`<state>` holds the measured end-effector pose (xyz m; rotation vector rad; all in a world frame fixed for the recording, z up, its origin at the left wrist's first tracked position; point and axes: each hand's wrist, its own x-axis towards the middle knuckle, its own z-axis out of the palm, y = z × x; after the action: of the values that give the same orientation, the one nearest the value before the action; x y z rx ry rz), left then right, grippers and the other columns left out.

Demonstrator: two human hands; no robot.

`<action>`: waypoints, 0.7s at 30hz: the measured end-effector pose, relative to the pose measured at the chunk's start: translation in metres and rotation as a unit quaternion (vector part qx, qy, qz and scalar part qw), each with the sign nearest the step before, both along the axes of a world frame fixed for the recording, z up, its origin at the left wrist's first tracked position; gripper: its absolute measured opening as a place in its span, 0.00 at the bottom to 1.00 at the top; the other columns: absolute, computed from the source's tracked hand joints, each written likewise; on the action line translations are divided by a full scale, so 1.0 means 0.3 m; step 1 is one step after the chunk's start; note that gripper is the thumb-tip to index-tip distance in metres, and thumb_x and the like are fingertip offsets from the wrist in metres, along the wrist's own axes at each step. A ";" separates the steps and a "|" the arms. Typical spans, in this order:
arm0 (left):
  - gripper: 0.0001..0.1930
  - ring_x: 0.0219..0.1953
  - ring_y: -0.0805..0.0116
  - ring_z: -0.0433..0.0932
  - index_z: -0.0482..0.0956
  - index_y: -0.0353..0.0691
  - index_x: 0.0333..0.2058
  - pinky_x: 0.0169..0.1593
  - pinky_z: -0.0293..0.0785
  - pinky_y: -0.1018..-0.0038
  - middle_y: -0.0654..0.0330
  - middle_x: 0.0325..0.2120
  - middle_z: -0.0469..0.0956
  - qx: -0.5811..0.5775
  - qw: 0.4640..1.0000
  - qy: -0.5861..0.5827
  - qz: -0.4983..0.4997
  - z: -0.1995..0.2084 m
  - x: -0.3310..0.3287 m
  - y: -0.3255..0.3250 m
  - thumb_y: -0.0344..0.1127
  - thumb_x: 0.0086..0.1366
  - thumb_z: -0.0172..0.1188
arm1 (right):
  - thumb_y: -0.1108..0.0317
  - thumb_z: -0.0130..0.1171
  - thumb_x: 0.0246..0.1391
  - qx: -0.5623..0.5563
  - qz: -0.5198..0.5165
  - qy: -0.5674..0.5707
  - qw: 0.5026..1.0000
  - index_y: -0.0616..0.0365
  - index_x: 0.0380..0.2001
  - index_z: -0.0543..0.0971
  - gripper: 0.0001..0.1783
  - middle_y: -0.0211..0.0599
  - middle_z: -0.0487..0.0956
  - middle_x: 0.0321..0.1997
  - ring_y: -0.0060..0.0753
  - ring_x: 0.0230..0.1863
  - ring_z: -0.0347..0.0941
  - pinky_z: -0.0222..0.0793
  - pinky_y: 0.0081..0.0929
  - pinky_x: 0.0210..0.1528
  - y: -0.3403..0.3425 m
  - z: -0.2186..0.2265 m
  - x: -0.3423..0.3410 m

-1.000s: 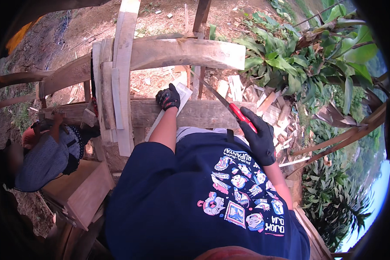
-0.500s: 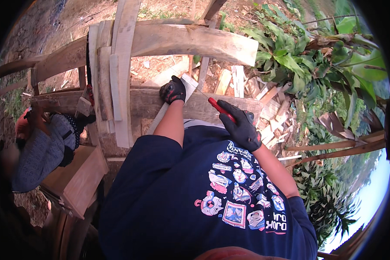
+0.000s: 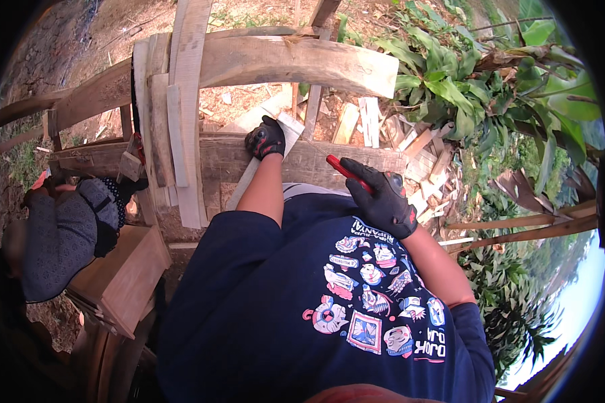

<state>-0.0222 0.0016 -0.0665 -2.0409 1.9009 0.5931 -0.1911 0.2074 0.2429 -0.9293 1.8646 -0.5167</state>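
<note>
We record the left hand (image 3: 265, 138), in a black glove, closed over the upper end of a pale narrow board (image 3: 257, 168) that slants from twelve o'clock of the hand down toward seven o'clock across the horizontal plank (image 3: 356, 161). The fingers wrap the board's end; the grip looks firm. The right hand (image 3: 383, 198), also gloved black, sits at about four o'clock from the left hand and is curled shut around a red-handled tool (image 3: 346, 172); only the red shaft shows, pointing toward ten o'clock from the fist, and we cannot tell what kind of tool it is. The tool's tip lies over the plank, near the board but apart from it. Above both hands, at twelve o'clock, runs a thick weathered beam (image 3: 296, 60), crossed by upright slats (image 3: 185, 107) at ten o'clock. Wood scraps (image 3: 356, 121) lie on the ground beyond. At nine o'clock another person in a grey sleeve (image 3: 60, 235) crouches beside a wooden box (image 3: 124, 275). Green leafy plants (image 3: 464, 87) fill two o'clock.
</note>
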 end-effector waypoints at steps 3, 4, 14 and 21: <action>0.42 0.49 0.43 0.89 0.93 0.36 0.40 0.59 0.80 0.50 0.42 0.41 0.90 -0.001 1.000 -0.006 0.004 0.021 -0.013 0.009 0.56 0.82 0.28 | 0.59 0.57 0.72 -0.020 0.006 0.011 1.000 0.56 0.69 0.78 0.26 0.60 0.85 0.59 0.59 0.58 0.85 0.79 0.47 0.61 -0.016 -0.006 -0.006; 0.42 0.49 0.43 0.89 0.93 0.36 0.39 0.59 0.80 0.50 0.42 0.41 0.90 -0.002 1.000 -0.010 0.007 0.038 -0.023 0.012 0.56 0.82 0.28 | 0.60 0.58 0.72 -0.035 -0.001 0.015 0.999 0.55 0.69 0.78 0.26 0.60 0.86 0.58 0.59 0.57 0.85 0.79 0.48 0.60 -0.007 -0.027 -0.004; 0.41 0.51 0.41 0.88 0.93 0.33 0.39 0.60 0.79 0.50 0.39 0.42 0.89 -0.010 0.999 -0.004 0.039 -0.041 -0.010 0.001 0.55 0.82 0.30 | 0.61 0.59 0.71 -0.046 0.023 0.041 0.998 0.48 0.70 0.78 0.26 0.58 0.88 0.44 0.59 0.43 0.88 0.82 0.50 0.48 0.014 -0.065 0.004; 0.38 0.54 0.41 0.86 0.92 0.34 0.43 0.63 0.78 0.50 0.41 0.46 0.89 0.005 0.998 -0.032 0.058 -0.050 -0.034 -0.005 0.54 0.81 0.31 | 0.63 0.60 0.69 -0.037 0.016 0.045 0.998 0.50 0.68 0.80 0.26 0.57 0.88 0.40 0.55 0.39 0.88 0.82 0.47 0.44 0.029 -0.042 0.006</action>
<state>-0.0325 0.0001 -0.0816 -2.1488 1.7499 0.5552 -0.1894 0.2160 0.2303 -1.0457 1.9186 -0.5353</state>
